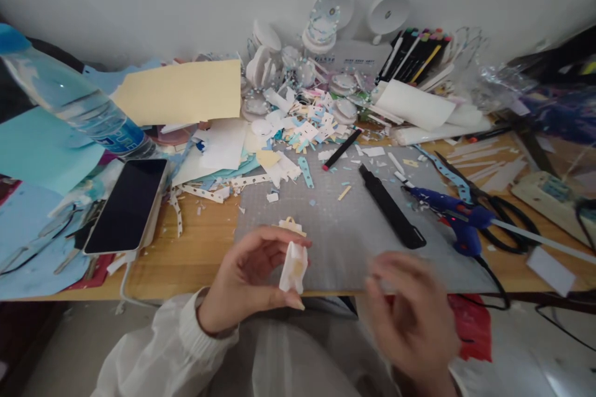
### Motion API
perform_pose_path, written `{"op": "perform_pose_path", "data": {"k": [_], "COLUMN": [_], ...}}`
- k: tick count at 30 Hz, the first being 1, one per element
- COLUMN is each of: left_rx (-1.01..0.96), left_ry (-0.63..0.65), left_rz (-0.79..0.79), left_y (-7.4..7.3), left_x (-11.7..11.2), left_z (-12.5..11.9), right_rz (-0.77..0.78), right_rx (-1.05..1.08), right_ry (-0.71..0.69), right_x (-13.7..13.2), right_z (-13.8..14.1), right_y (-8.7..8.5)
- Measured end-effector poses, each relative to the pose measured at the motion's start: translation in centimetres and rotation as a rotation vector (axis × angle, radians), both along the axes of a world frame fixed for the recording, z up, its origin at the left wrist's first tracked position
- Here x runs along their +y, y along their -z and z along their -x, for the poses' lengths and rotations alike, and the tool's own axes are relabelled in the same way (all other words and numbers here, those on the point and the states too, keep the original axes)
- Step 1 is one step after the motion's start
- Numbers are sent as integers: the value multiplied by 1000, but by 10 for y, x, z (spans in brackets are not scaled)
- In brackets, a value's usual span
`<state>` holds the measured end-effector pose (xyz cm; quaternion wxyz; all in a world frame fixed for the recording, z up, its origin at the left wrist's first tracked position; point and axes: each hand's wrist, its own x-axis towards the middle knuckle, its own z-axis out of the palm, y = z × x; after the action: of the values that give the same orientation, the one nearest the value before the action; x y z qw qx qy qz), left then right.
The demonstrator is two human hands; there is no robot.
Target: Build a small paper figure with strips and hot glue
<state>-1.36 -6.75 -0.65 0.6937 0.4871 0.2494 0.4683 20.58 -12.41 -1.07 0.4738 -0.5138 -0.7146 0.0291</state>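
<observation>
Between the thumb and fingers of my left hand [263, 276] is a small white folded piece [294, 268] with a pale yellow patch, held upright over the table's front edge. Just behind those fingers a small white and yellow piece [290, 224] rests on the grey cutting mat [333, 223]. My right hand [412, 313] is off to the right, smeared by motion, so I cannot tell what its fingers hold. Beyond it a black utility knife [391, 208] lies slantwise on the mat. To the knife's right is a blue hot glue gun [459, 214] with a white glue stick in its back.
Paper scraps [311, 121] are heaped at the back. Leftward lie a phone [128, 206] and a tilted water bottle [77, 99]. Scissors [507, 217] lie under the glue gun, near a power strip [556, 198]. A black marker [342, 150] and rolled white sheets [414, 104] are farther back.
</observation>
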Motion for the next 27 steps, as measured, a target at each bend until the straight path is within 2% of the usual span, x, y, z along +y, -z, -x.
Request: {"op": "perform_pose_path", "data": {"k": [2,4,7,14,20,22,24,25,27], "left_rx": [14,24,48,51,42,37,39,44,55], "left_ry": [20,22,12,-31,1,7,0,-8,-29], "left_rz": [-26,-42,-59,-74,-72,-59,-48,-45,-40], "left_y": [-3,-5,-6,-4,-3,-2,0,1,3], "left_x": [-2,-4,-5,-3,-1,0,0,1,2], "left_z": [2,4,8,7,5,5,6,6,7], "right_rz": [-3,-29,-42,-29,18,37,46,40,-12], "right_rx": [-137,-212,-228,-207,-203,-193,-154,-121,-31], "right_ry": [-209,-314,-330,-331,-372,-355,-266,-175,108], "right_x": [9,18,25,23,26,24,19,16,10], "right_z": [16,26,31,31,33,27,15,6,-17], "right_y": [-8,-14,-16,-16,-18,-13,-5,1,15]}}
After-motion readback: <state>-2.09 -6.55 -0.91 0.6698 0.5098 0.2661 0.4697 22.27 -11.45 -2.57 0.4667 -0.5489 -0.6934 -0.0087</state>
